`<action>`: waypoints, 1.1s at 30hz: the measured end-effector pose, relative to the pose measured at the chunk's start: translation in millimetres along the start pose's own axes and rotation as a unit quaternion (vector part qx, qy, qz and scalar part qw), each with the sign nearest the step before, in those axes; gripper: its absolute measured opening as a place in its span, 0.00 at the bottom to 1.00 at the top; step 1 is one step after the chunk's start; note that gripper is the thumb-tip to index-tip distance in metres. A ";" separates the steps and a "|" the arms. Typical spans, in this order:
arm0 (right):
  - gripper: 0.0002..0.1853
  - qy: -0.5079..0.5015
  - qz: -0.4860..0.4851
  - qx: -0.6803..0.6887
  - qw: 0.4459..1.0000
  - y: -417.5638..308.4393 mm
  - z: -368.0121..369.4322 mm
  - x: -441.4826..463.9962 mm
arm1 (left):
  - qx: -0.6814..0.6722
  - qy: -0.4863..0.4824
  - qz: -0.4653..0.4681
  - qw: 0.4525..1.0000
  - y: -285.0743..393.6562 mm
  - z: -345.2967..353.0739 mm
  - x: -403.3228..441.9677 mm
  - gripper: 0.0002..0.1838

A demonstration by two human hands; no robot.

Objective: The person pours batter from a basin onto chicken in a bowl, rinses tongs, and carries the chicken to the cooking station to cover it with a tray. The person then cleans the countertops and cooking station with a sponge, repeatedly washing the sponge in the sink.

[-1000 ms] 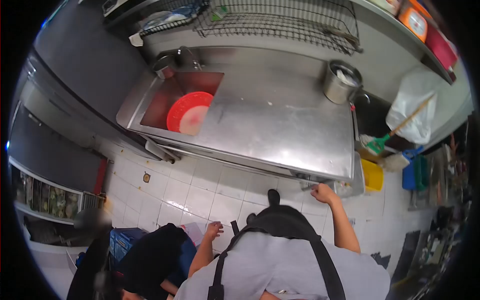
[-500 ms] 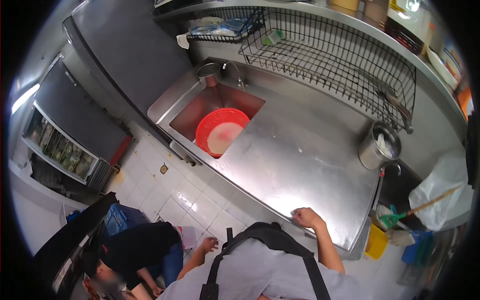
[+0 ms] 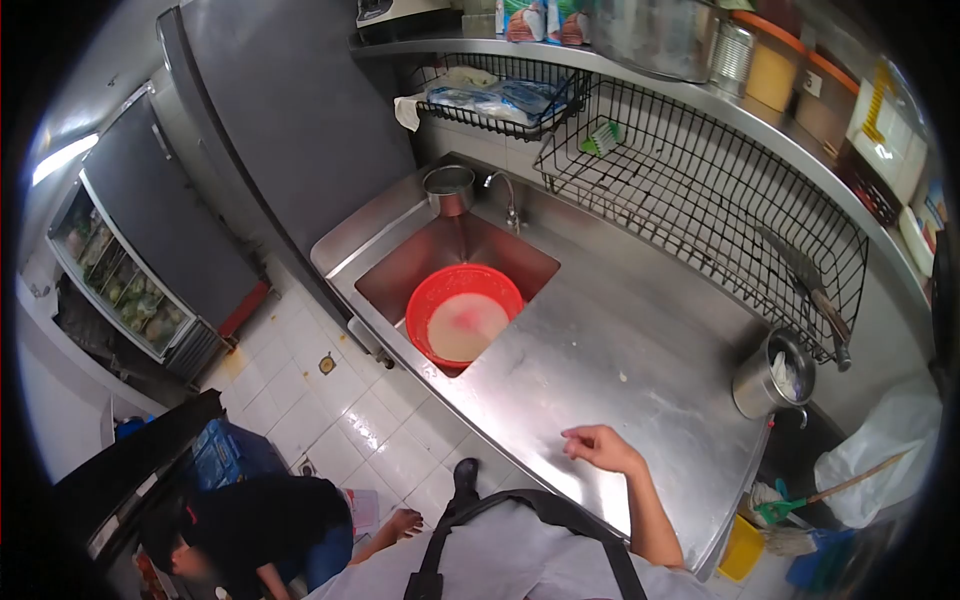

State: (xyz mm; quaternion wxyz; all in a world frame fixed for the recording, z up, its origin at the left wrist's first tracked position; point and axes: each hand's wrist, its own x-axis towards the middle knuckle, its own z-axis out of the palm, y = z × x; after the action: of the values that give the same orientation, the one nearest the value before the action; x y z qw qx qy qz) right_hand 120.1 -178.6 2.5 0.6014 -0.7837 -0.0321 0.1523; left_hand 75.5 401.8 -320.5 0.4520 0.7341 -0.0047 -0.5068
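My right hand point(image 3: 605, 449) is over the front part of the steel counter point(image 3: 600, 330), its fingers loosely bent and apart with nothing visible in them. Low beside my body, my left hand point(image 3: 406, 523) hangs over the tiled floor, empty, with its fingers slightly spread. In the sink point(image 3: 540, 268), to the left of the counter, stands a red plastic basin point(image 3: 425, 300) holding cloudy, whitish liquid with a pinkish patch. Behind it are a curved tap point(image 3: 512, 205) and a steel pot point(image 3: 450, 190) at the sink's back corner. Neither hand touches the basin.
A steel container point(image 3: 752, 385) stands at the counter's right end. Wire racks point(image 3: 690, 180) hang on the wall, one holding a green brush point(image 3: 602, 139). At the lower left a co-worker point(image 3: 250, 530) bends down. A yellow bin point(image 3: 740, 548) sits at the right.
My right hand has moved from the counter's front edge inward over its top. My view has shifted, so the sink and counter appear lower. A dark boot now shows on the floor.
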 end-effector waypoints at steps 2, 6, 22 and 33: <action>0.21 -0.011 -0.065 0.127 0.990 -61.9 -3.0 26.1 | -0.184 0.084 -0.137 0.970 34.6 -22.5 18.0 0.14; 0.25 -0.071 -0.281 0.163 0.943 -223.6 -9.9 60.7 | -0.152 0.108 -0.127 0.974 97.7 -88.2 50.1 0.14; 0.31 -0.353 -0.558 0.169 0.732 -447.7 110.3 201.4 | -0.170 0.110 -0.075 0.976 108.0 -251.5 107.4 0.17; 0.20 -0.285 -0.507 0.196 0.789 -454.6 117.4 179.2 | 0.216 -0.214 0.027 0.952 38.0 -249.9 84.0 0.10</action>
State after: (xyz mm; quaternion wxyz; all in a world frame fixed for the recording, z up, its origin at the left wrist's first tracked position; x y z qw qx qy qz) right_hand 318.5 97.6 372.6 0.6963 -0.4410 -0.5645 0.0451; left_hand 320.5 505.0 -337.8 0.2843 0.6880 -0.2305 -0.6267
